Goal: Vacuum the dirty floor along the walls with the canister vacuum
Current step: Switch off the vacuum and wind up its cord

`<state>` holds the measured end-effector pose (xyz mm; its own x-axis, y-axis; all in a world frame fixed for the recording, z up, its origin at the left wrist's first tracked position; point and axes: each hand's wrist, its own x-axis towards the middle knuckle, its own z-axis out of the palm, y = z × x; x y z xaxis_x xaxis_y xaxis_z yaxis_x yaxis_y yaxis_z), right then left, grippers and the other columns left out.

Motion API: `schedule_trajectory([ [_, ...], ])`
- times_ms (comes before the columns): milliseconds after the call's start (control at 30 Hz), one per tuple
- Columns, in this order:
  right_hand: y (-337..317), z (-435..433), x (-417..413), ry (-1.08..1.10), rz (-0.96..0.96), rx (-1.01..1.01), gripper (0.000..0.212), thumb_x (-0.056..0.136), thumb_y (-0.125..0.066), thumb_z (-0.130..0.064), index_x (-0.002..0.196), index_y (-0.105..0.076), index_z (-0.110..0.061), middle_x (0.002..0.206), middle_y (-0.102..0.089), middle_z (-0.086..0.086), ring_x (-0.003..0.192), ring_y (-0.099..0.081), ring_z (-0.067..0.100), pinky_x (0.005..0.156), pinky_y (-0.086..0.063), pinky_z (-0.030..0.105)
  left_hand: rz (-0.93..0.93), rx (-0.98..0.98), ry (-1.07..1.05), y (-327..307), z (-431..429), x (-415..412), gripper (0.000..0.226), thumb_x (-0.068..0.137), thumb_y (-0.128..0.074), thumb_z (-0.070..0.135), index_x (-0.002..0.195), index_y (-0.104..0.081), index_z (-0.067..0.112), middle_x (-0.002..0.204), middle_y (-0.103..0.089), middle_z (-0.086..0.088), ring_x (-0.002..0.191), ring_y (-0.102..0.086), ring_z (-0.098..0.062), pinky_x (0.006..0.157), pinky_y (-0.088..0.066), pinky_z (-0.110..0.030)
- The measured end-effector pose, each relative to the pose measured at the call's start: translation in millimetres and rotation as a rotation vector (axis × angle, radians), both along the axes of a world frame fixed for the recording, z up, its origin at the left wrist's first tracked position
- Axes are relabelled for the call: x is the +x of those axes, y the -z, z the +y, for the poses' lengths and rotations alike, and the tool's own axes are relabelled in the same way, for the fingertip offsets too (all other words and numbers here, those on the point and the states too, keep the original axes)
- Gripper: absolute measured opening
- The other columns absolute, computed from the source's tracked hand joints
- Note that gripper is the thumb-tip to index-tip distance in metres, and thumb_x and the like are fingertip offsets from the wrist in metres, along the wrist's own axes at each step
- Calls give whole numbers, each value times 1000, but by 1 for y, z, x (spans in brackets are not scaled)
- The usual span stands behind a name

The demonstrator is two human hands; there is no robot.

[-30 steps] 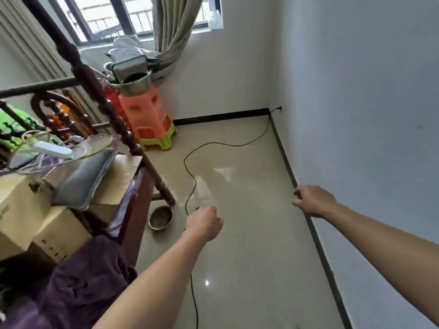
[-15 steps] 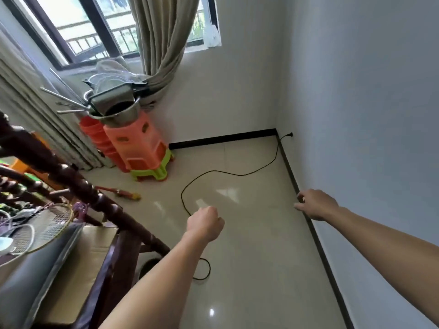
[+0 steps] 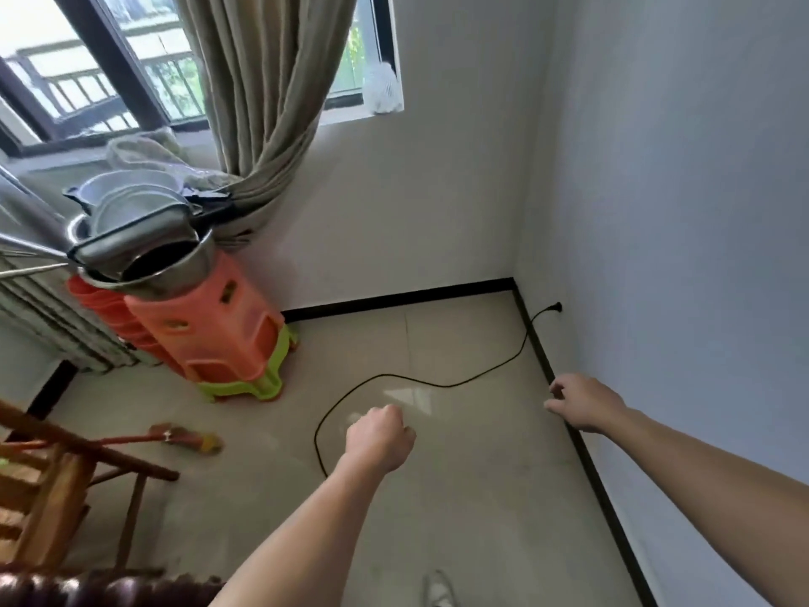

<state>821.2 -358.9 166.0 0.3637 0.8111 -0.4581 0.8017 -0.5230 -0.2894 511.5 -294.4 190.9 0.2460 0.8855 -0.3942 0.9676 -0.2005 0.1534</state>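
Note:
No canister vacuum shows in the head view. A black power cord (image 3: 437, 384) runs from a plug (image 3: 555, 307) in the right wall, loops across the beige tiled floor (image 3: 459, 497) and disappears behind my left forearm. My left hand (image 3: 378, 436) is stretched out over the floor in a fist, with nothing visible in it. My right hand (image 3: 582, 403) reaches toward the black baseboard (image 3: 586, 457) along the right wall, its fingers loosely curled and holding nothing.
Stacked orange and green plastic stools (image 3: 219, 335) carry metal basins (image 3: 144, 238) by the window wall, under a curtain (image 3: 262, 102). A small broom (image 3: 184, 438) lies on the floor. Wooden furniture (image 3: 57, 488) stands at the lower left. A shoe tip (image 3: 437, 589) shows below.
The view has swung up and toward the corner, so the boxes and dark wooden rail slid out at the left. Both hands keep nearly the same pose.

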Motion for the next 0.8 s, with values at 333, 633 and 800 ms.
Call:
schedule_trajectory([
  [333,-9,161,81,197,43,2,41,96,-56,-40,131,-56,-20,126,-63,1,108,-61,20,89,-51,34,-17,14,217,-19,223,112,23,92,-45,32,97,-57,14,95,-61,-4,81,-55,-25,65,-41,-31],
  [633,38,298,187,347,143,-61,40,95,-56,-40,129,-57,-19,126,-63,3,109,-59,22,88,-48,32,11,-45,281,4,378,239,22,90,-44,30,97,-57,13,98,-60,-5,89,-57,-28,69,-42,-31],
  [800,47,366,224,416,188,-86,38,95,-57,-40,126,-60,-18,125,-64,5,109,-59,23,86,-47,32,33,-62,320,10,449,286,22,89,-44,29,96,-57,13,90,-58,-3,80,-54,-26,65,-41,-30],
])
